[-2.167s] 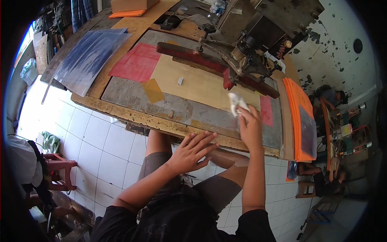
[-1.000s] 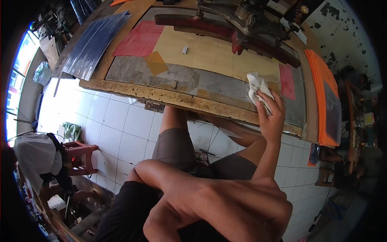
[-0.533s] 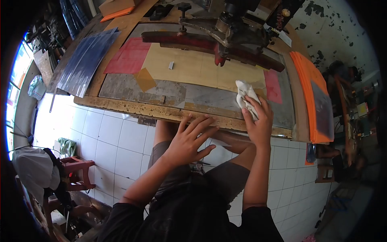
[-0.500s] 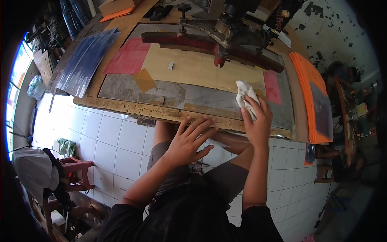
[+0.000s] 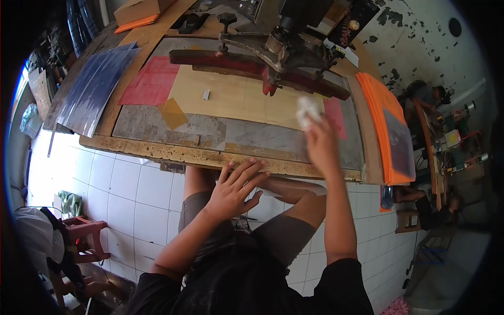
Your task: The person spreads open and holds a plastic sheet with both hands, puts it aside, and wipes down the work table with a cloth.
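My right hand [image 5: 321, 140], blurred by motion, grips a crumpled white cloth [image 5: 308, 111] over the right part of the worn grey plate [image 5: 252, 131]. Under and beside the cloth lies a long yellowish sheet [image 5: 226, 94], flanked by a red sheet [image 5: 149, 80] on the left and a pink one [image 5: 336, 116] on the right. My left hand [image 5: 239, 185] rests its spread fingertips at the wooden front edge [image 5: 210, 156] of the table and holds nothing. A small white piece [image 5: 206, 94] lies on the yellowish sheet.
A dark red metal press arm [image 5: 247, 71] spans the plate's far side. Clear plastic sheets [image 5: 97, 86] lie at the left, orange sheets [image 5: 383, 115] at the right. A red stool [image 5: 86, 239] stands on the floor. A person [image 5: 433, 94] sits at another bench far right.
My right hand has swept the cloth away from me, up onto the yellowish sheet's right end. My left hand stays at the table edge. The whole view has shifted slightly.
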